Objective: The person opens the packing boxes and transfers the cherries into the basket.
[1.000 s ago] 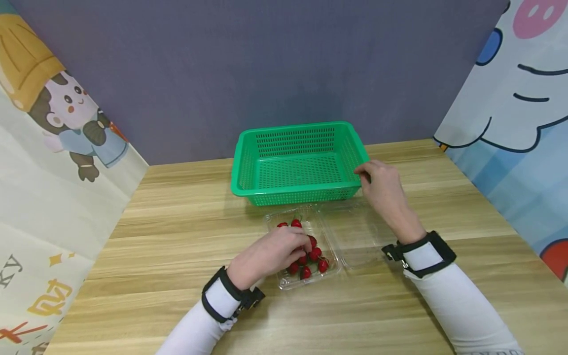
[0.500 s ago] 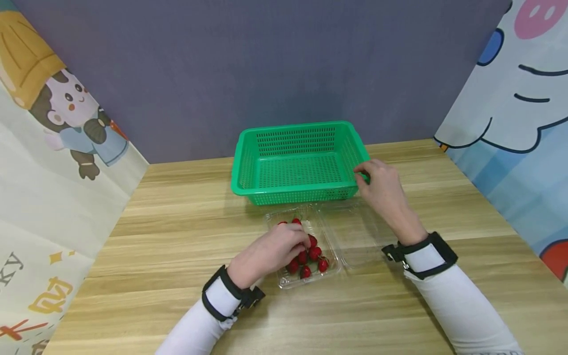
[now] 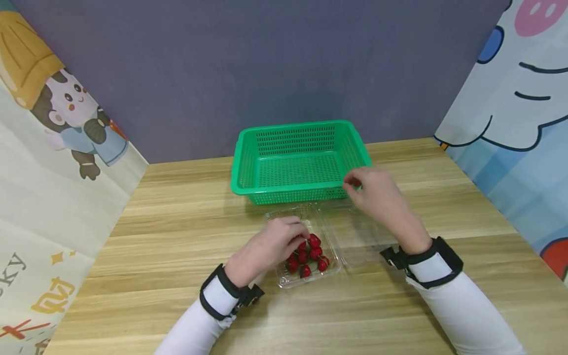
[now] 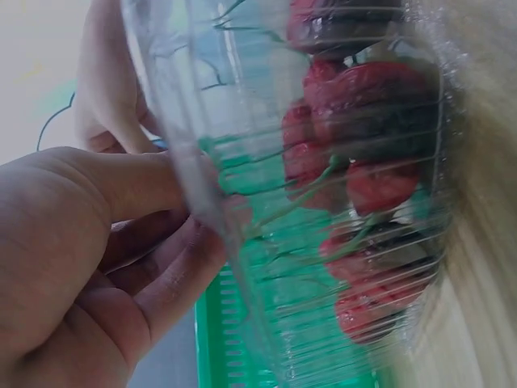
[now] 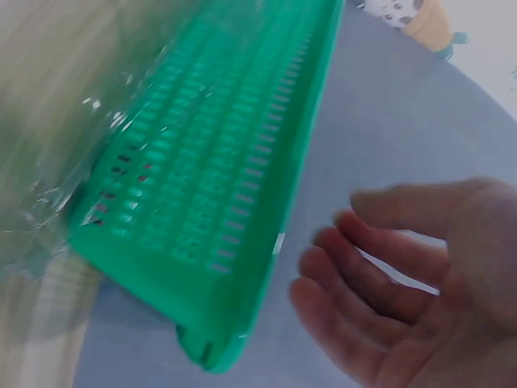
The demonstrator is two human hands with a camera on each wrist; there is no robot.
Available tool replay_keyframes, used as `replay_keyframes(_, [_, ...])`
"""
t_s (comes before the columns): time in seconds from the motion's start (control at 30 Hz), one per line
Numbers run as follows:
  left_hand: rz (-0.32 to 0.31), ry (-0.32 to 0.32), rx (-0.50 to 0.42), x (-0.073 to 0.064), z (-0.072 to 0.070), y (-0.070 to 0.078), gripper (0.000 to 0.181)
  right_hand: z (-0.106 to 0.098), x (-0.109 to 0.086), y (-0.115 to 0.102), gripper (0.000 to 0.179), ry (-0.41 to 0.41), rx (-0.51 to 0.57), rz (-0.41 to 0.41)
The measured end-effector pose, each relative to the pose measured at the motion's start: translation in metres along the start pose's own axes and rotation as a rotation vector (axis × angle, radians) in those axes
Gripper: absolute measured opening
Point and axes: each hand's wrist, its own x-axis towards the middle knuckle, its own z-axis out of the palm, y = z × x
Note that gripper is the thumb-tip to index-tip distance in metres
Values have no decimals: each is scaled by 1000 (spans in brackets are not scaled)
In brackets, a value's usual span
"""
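Red cherries [image 3: 315, 253] with green stems lie in a clear plastic clamshell box [image 3: 290, 282]. My left hand [image 3: 277, 242] reaches over the box and hides some of them. In the left wrist view, its thumb and fingertips meet at the end of a cherry stem [image 4: 291, 204], behind the clear wall, and appear to pinch it. My right hand [image 3: 377, 193] hovers by the near right corner of a green basket [image 3: 293, 190]. Its fingers are loosely curled, with nothing between them in the right wrist view.
The box's clear lid [image 3: 359, 241] lies folded open to the right, partly under the right forearm. Behind the box, the basket stands close to the grey back panel [image 3: 284, 64]. Printed cloths [image 3: 53, 197] flank the wooden table [image 3: 177, 222].
My right hand has shifted left and slightly nearer along the basket's corner. The left hand has risen a little over the box and covers the far cherries. Box and basket stay in place.
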Motion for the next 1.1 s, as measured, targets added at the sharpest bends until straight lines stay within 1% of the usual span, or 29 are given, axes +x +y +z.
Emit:
replay_keyframes(0.1, [-1, 27, 4, 1, -3, 0, 11, -4, -4, -10, 7, -145, -20, 20])
replay_keyframes(0.23, [4, 58, 3, 1, -8, -1, 12, -9, -10, -24, 10, -289, -48, 17])
replay_keyframes(0.33, [13, 91, 0, 2, -10, -2, 11, -11, -15, -32, 13, -355, -88, 1])
replay_keyframes(0.43, [21, 136, -1, 2, -12, -3, 10, -12, -21, -39, 16, -423, -122, 5])
replay_keyframes(0.6, [29, 219, -3, 3, -17, -5, 11, -12, -28, -51, 19, -539, -107, 23])
replay_keyframes(0.77, [21, 302, -6, 5, -23, -8, 15, -10, -33, -62, 23, -591, -96, -20])
replay_keyframes(0.87, [5, 354, -17, 6, -27, -10, 15, -6, -38, -67, 27, -584, -102, -83])
replay_keyframes(1.0, [0, 419, -42, 7, -29, -12, 15, -1, -44, -72, 31, -569, -131, -140])
replay_keyframes(1.1, [-5, 465, -51, 7, -30, -13, 15, 2, -47, -76, 31, -570, -160, -140])
